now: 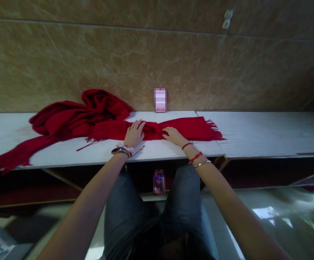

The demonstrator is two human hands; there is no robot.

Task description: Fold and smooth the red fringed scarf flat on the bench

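A red fringed scarf (194, 129) lies stretched sideways along a white bench top, its cloth drawn narrow and wrinkled between my two hands. My left hand (135, 134) rests on its middle with the fingers stretched over the cloth. Just to the right, my right hand (173, 135) has its fingers bent onto the scarf, thumb and fingertips at the gathered folds. Fringe hangs off the strip's right end, and more fringe shows toward its left. Bunched red cloth (64, 117) lies heaped at the left, touching the strip; whether it is a separate scarf I cannot tell.
The white bench top (265, 133) runs along a brown marbled wall (113, 65). A phone (160, 100), blurred out, leans upright against the wall. Open compartments (265, 173) lie under the front edge, above my knees. A wall socket (227, 20) is at the upper right.
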